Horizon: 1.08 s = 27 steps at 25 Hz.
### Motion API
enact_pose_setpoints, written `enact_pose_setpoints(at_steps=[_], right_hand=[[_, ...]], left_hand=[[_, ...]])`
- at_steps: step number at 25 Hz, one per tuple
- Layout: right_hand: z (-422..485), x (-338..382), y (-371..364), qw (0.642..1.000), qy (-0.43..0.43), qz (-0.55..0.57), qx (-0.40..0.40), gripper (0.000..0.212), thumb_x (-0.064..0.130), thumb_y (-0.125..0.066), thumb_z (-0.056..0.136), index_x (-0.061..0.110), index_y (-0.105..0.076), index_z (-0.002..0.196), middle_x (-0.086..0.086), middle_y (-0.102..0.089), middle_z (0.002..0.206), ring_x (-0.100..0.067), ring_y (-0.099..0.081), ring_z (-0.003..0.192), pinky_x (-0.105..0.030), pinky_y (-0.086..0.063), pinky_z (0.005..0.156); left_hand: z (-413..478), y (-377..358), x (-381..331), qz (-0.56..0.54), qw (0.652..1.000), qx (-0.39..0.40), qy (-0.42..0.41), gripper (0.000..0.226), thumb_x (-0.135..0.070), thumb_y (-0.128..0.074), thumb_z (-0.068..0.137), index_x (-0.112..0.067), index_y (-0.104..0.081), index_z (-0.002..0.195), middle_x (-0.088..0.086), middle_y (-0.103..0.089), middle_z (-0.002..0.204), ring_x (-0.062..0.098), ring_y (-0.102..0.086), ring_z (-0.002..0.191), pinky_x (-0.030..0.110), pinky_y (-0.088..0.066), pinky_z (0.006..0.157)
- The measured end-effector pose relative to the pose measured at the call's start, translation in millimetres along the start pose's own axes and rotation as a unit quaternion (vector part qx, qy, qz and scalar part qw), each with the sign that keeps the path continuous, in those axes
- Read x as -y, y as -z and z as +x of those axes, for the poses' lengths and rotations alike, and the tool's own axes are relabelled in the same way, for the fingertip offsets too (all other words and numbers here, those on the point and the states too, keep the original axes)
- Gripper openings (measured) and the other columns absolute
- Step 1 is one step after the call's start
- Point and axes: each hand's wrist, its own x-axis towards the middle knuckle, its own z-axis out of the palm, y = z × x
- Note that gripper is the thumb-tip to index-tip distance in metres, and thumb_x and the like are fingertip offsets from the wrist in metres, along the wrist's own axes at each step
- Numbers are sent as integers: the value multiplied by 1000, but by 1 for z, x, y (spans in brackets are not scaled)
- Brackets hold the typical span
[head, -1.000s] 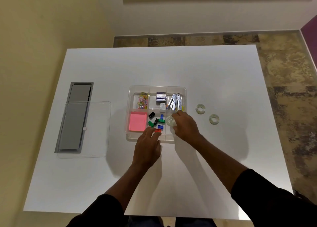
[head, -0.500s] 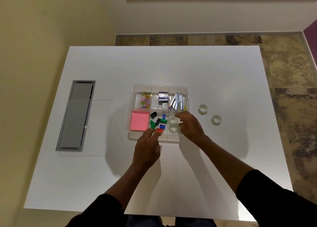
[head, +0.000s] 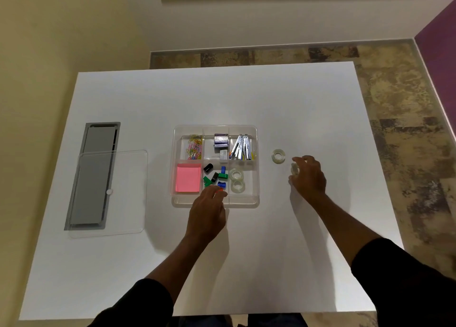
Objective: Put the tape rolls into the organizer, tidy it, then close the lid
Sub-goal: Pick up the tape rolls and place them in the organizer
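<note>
Tape roll [head: 294,168] | pinched in R hand [head: 308,178] fingers [head: 299,159] | L hand [head: 207,209] loose on organizer [head: 256,139]

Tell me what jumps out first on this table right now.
The clear organizer sits mid-table, with a bright pink note pad in its near-left compartment and two tape rolls in its near-right one. To its right, the right hand closes on a roll beside a loose tape roll. The lid lies far left.

organizer [head: 256,163] mid-table [head: 246,99] | lid [head: 128,193] left | loose tape roll [head: 279,156] right | two rolls [head: 237,180] inside
</note>
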Motion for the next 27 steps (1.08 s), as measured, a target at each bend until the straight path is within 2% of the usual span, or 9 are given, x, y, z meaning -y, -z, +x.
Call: enact_pose_setpoints(at_steps=[3, 5, 7, 9, 12, 16, 19, 22, 27], right_hand=[[4, -7, -4, 999, -1, -30, 26, 42, 7, -82, 78, 19, -66, 114, -9, -62, 117, -37, -61, 111, -41, -56, 70], [4, -10, -11, 999, 4, -40, 28, 30, 1, -75, 82, 16, -64, 105, -10, -61, 109, -38, -60, 106, -36, -48, 62], [1, -10, -14, 999, 13, -33, 20, 20, -2, -67, 88, 11, -64, 102, -15, -61, 106, -43, -60, 103, -37, -47, 61], [0, -6, -14, 1000, 16, -13, 16, 16, 3, -67, 92, 8, -67, 107, -20, -63, 106, -46, -62, 102, -41, -54, 65], [-7, 14, -9, 997, 38, 68, 13, 39, 10, -80, 83, 11, -68, 120, -19, -68, 113, -42, -66, 105, -44, -60, 78], [-31, 57, 1, 983, 152, 103, 5, 53, 16, -86, 82, 13, -66, 131, -13, -68, 128, -35, -63, 117, -44, -58, 91], [-44, 91, 6, 963, 267, 35, 26, 56, 16, -87, 82, 14, -65, 134, -11, -68, 130, -31, -64, 114, -41, -58, 83], [-43, 112, -4, 929, 355, -83, 67, 55, 8, -86, 82, 9, -65, 133, -13, -68, 131, -33, -65, 117, -42, -60, 84], [-35, 125, -18, 914, 360, -138, 128, 51, 4, -75, 93, 6, -60, 142, -17, -63, 138, -31, -58, 124, -41, -58, 90]], left_hand=[[2, -1, -1, 3, 1000, -1, -6, 36, 2, -73, 86, -7, -72, 121, 10, -70, 124, 25, -69, 109, 36, -61, 86], [3, -1, -1, 5, 1000, -2, -5, 36, 2, -72, 86, -7, -72, 121, 10, -70, 124, 25, -68, 110, 35, -61, 87], [3, -1, -1, 4, 1000, -1, -5, 36, 3, -71, 86, -7, -71, 122, 10, -70, 123, 24, -68, 109, 36, -61, 87], [3, -1, -1, 4, 1000, -1, -6, 37, 3, -71, 86, -6, -71, 122, 10, -70, 122, 24, -68, 108, 35, -60, 86], [2, -1, 1, 7, 1000, -4, -9, 35, 3, -72, 87, -6, -72, 121, 10, -71, 122, 25, -69, 107, 36, -61, 85], [1, 2, 3, 6, 1000, -8, -7, 35, 1, -74, 87, -6, -72, 121, 11, -71, 123, 26, -70, 108, 36, -62, 84], [-2, 4, 3, 8, 1000, -11, -9, 36, 0, -76, 87, -6, -72, 123, 11, -71, 124, 26, -70, 110, 35, -61, 84], [-5, 6, 5, 14, 1000, -11, -2, 38, -2, -78, 87, -9, -72, 124, 10, -71, 127, 26, -70, 110, 36, -61, 83], [-9, 6, 8, 10, 1000, -12, 0, 39, -13, -76, 92, -10, -69, 130, 10, -69, 133, 27, -68, 119, 39, -61, 89]])
